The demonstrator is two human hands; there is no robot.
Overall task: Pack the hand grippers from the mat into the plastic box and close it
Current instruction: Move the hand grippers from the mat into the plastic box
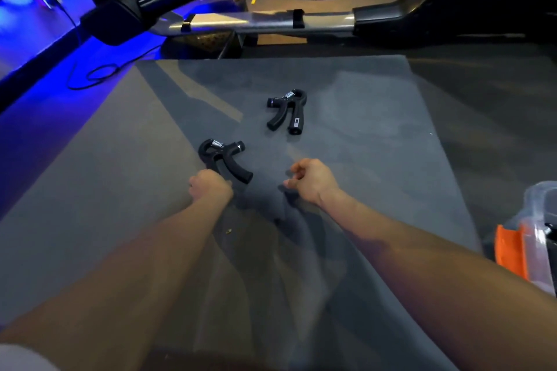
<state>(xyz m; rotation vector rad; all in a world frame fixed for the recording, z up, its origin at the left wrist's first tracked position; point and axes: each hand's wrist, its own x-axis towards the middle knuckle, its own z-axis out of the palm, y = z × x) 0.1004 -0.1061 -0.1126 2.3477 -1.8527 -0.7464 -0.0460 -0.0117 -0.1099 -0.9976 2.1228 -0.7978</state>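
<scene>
Two black hand grippers with metal springs lie on a grey mat (361, 117). The near hand gripper (224, 158) has one handle inside my left hand (209, 187), whose fingers are closed around it. The far hand gripper (287, 110) lies alone further up the mat, untouched. My right hand (312, 182) hovers over the mat to the right of the near one, fingers loosely curled and holding nothing. The clear plastic box (539, 232) with an orange latch shows partly at the right edge, off the mat.
A gym machine's metal frame (262, 21) and black base stand beyond the mat's far edge. A black cable (90, 78) loops on the blue-lit floor at the left. Dark floor surrounds the mat on the right.
</scene>
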